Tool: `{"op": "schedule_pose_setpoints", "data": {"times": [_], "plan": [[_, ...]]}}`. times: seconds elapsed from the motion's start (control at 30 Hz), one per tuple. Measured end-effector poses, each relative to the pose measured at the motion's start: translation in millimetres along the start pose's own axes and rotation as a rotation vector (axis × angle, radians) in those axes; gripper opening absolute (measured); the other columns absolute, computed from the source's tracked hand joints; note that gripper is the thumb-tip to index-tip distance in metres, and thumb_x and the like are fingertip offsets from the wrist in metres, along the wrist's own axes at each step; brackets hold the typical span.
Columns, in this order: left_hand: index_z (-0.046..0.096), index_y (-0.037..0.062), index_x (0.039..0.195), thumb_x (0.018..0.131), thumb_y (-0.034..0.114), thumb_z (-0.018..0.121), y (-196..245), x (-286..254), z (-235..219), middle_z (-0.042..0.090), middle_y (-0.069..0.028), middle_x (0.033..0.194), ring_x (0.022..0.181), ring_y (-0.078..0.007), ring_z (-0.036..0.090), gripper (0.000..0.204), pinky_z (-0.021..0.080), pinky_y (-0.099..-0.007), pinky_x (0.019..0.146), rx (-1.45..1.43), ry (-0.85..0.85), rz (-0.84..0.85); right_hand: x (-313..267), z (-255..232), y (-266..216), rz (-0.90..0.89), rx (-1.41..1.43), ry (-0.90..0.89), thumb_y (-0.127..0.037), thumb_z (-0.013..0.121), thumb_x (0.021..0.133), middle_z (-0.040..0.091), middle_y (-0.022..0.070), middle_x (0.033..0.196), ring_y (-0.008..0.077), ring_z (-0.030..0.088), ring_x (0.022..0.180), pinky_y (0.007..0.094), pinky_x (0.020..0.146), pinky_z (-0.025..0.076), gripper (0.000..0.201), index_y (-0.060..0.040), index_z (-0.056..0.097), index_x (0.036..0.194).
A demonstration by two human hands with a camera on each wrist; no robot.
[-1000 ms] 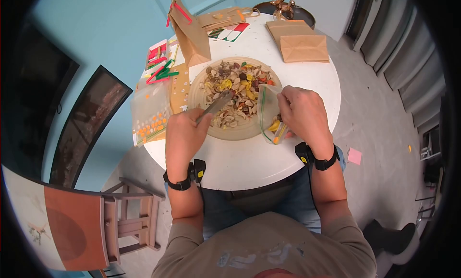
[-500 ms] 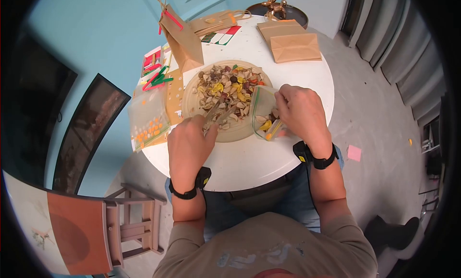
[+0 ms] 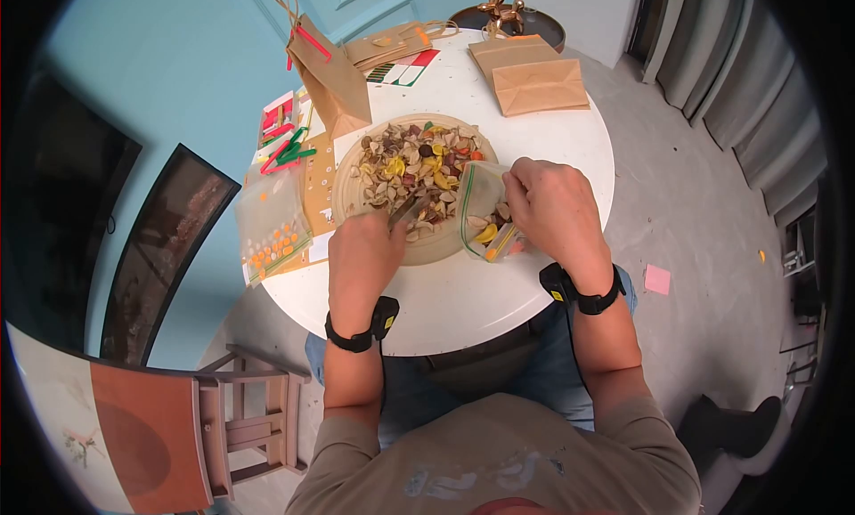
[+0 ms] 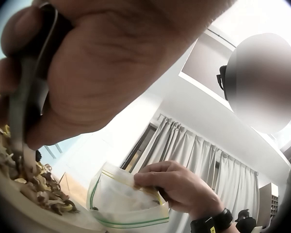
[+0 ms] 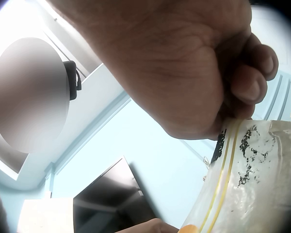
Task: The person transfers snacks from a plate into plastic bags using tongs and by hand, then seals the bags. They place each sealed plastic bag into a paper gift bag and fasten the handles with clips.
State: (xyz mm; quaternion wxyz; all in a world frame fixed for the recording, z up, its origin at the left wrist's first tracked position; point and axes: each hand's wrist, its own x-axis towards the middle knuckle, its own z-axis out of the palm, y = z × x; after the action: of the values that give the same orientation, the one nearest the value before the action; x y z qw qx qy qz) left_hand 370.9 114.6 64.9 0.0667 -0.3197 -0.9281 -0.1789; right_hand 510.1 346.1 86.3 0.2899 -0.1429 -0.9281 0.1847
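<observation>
In the head view the left hand (image 3: 363, 259) grips metal tongs (image 3: 408, 205), whose tips are down among dried petals and pods (image 3: 419, 163) on a round plate (image 3: 352, 190). The left wrist view shows the fingers curled round the tongs (image 4: 23, 102). The right hand (image 3: 559, 210) pinches the edge of a clear zip bag (image 3: 476, 194), held open at the plate's right side. Yellow and beige pieces lie inside the bag. Up close in the right wrist view, the bag (image 5: 252, 179) hangs under the curled fingers of the right hand (image 5: 184, 73).
Paper bags stand and lie at the back, one upright (image 3: 334, 88) and one flat (image 3: 539, 83). On the left are red and green clips (image 3: 287, 150) and a zip bag with orange pieces (image 3: 272, 221). A copper balloon-dog figure (image 3: 503, 12) stands behind the table (image 3: 463, 315).
The left hand has moved slightly right, with the tongs spreading and then closing among the petals. The right hand keeps its pinch on the bag. The head view has shifted a little.
</observation>
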Motion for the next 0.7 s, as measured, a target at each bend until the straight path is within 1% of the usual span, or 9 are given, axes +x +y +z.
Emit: {"op": "schedule_pose_setpoints", "data": {"times": [0.2, 0.3, 0.37, 0.4, 0.47, 0.5, 0.6, 0.67, 0.7], "plan": [[0.083, -0.0004, 0.095, 0.097, 0.023, 0.081, -15.6, -1.0, 1.6, 0.072, -0.0274, 0.078, 0.077, -0.0479, 0.073, 0.024, 0.058, -0.0519, 0.072, -0.078, 0.028, 0.045, 0.5, -0.3, -1.4, -0.001, -0.002, 0.007, -0.015, 0.069, 0.104, 0.072, 0.023, 0.077, 0.0435, 0.072, 0.072, 0.0508, 0.072, 0.059, 0.026, 0.0023, 0.072, 0.084], [0.085, 0.0004, 0.097, 0.097, 0.023, 0.081, -19.4, -3.1, -4.0, 0.072, -0.0271, 0.078, 0.075, -0.0474, 0.072, 0.023, 0.058, -0.0506, 0.071, -0.08, 0.029, 0.037, 1.4, 1.0, -2.8, -0.004, -0.002, 0.006, -0.015, 0.069, 0.104, 0.072, 0.0229, 0.077, 0.0435, 0.072, 0.072, 0.0508, 0.072, 0.059, 0.026, 0.0023, 0.072, 0.084], [0.084, -0.0005, 0.099, 0.097, 0.023, 0.082, -21.9, -6.2, -8.6, 0.072, -0.0266, 0.078, 0.073, -0.0464, 0.072, 0.023, 0.058, -0.0488, 0.07, -0.085, 0.044, -0.01, 1.8, 1.4, -3.7, -0.001, -0.001, 0.003, -0.014, 0.069, 0.104, 0.072, 0.0229, 0.077, 0.0435, 0.072, 0.072, 0.0508, 0.072, 0.059, 0.026, 0.0023, 0.072, 0.085], [0.084, -0.0005, 0.099, 0.097, 0.023, 0.082, -22.1, -7.8, -12.8, 0.072, -0.0266, 0.078, 0.073, -0.0464, 0.072, 0.023, 0.058, -0.0488, 0.07, -0.084, 0.044, -0.01, 2.1, 1.2, -4.6, -0.001, 0.004, -0.002, -0.014, 0.069, 0.104, 0.072, 0.023, 0.077, 0.0436, 0.072, 0.072, 0.0509, 0.073, 0.059, 0.026, 0.0024, 0.072, 0.085], [0.081, -0.0007, 0.089, 0.097, 0.021, 0.082, -20.0, -11.9, -24.0, 0.071, -0.0273, 0.077, 0.076, -0.0491, 0.071, 0.023, 0.057, -0.0543, 0.071, -0.121, 0.087, -0.034, 2.4, 1.7, -5.3, 0.001, 0.008, -0.006, -0.014, 0.069, 0.104, 0.072, 0.0231, 0.077, 0.0436, 0.072, 0.072, 0.0511, 0.073, 0.059, 0.026, 0.0024, 0.072, 0.085], [0.081, -0.0007, 0.089, 0.097, 0.021, 0.082, -17.7, -14.8, -29.2, 0.071, -0.0273, 0.077, 0.076, -0.0491, 0.071, 0.023, 0.057, -0.0543, 0.071, -0.122, 0.087, -0.033, 2.5, 2.8, -5.2, 0.001, 0.014, -0.006, -0.015, 0.069, 0.104, 0.072, 0.0232, 0.077, 0.0437, 0.072, 0.072, 0.0512, 0.073, 0.059, 0.026, 0.0025, 0.072, 0.085], [0.079, -0.001, 0.09, 0.097, 0.021, 0.082, -7.9, -26.6, -43.5, 0.072, -0.0271, 0.08, 0.076, -0.0489, 0.071, 0.023, 0.056, -0.0531, 0.069, -0.138, 0.145, 0.005, 2.9, 4.2, -5.4, 0.004, 0.015, -0.013, -0.015, 0.069, 0.104, 0.072, 0.0234, 0.078, 0.044, 0.072, 0.073, 0.0515, 0.074, 0.059, 0.026, 0.0026, 0.072, 0.085], [0.077, -0.0006, 0.095, 0.097, 0.021, 0.083, 6.8, -35.3, -44.9, 0.073, -0.0246, 0.082, 0.077, -0.0472, 0.072, 0.023, 0.056, -0.0517, 0.069, -0.248, 0.182, 0.138, 3.0, 4.0, -6.2, 0.006, 0.011, -0.023, -0.014, 0.069, 0.104, 0.072, 0.0235, 0.078, 0.0443, 0.072, 0.073, 0.0516, 0.074, 0.059, 0.026, 0.0027, 0.072, 0.085], [0.077, -0.0006, 0.095, 0.097, 0.021, 0.083, 14.2, -38.3, -43.2, 0.073, -0.0246, 0.082, 0.077, -0.0472, 0.072, 0.023, 0.056, -0.0517, 0.069, -0.248, 0.183, 0.135, 2.8, 3.3, -7.3, 0.022, 0.015, -0.027, -0.015, 0.069, 0.104, 0.072, 0.0234, 0.078, 0.0445, 0.072, 0.073, 0.0517, 0.075, 0.059, 0.026, 0.0027, 0.072, 0.085]]}}
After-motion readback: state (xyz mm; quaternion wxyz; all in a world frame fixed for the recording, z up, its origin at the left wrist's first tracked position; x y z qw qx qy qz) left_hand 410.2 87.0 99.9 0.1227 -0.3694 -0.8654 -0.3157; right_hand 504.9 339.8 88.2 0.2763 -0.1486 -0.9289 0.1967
